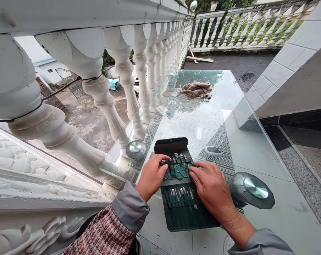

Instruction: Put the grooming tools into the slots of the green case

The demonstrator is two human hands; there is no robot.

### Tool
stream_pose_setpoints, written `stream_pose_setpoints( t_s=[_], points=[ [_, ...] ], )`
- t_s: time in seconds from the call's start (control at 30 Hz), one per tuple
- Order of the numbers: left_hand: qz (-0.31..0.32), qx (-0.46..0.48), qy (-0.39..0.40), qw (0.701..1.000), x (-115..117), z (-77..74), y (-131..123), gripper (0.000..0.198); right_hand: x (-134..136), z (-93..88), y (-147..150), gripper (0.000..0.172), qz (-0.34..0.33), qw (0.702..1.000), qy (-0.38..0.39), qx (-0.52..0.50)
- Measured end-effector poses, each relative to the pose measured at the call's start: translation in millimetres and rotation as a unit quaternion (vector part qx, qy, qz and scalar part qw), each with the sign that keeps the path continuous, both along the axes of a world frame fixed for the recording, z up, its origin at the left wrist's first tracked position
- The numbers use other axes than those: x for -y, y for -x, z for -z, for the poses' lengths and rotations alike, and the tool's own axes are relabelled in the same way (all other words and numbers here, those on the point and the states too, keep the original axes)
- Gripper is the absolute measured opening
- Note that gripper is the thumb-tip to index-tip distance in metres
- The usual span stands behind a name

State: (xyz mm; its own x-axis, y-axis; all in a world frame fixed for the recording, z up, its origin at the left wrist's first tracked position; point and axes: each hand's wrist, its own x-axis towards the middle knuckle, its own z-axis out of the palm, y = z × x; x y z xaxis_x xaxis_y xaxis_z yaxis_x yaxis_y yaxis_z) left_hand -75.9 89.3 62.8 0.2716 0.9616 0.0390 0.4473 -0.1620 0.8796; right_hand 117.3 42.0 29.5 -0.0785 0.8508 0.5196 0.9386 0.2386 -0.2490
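Note:
A dark green manicure case lies unfolded near the front edge of the glass table. Its upper panel holds green-handled scissors and nail clippers under straps; several slim metal tools sit in the lower panel. My left hand grips the case's left edge, thumb and forefinger close together by another scissor loop. My right hand lies over the right edge, its thumb and fingers closed around a thin dark piece beside the scissors. That piece is mostly covered, so its kind does not show.
On the glass table are a crumpled brown cloth and a grey-white oval object. Round metal-capped supports show at its corners. White balusters run along the left; a tiled sloping wall rises at right.

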Motion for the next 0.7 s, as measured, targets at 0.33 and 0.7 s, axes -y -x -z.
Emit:
stream_pose_setpoints(
  t_s=[0.33, 0.7],
  points=[
    [0.007, -0.014, 0.000, 1.000, 0.0, 0.9, 0.4, 0.024, 0.7, 1.9, 13.1, 0.027, -0.005, 0.997, 0.005, 0.083],
    [0.004, -0.018, -0.008, 1.000, -0.4, 0.9, 1.8, 0.025, -1.5, 1.9, -0.5, 0.031, -0.001, 1.000, -0.003, 0.000]
  ],
)
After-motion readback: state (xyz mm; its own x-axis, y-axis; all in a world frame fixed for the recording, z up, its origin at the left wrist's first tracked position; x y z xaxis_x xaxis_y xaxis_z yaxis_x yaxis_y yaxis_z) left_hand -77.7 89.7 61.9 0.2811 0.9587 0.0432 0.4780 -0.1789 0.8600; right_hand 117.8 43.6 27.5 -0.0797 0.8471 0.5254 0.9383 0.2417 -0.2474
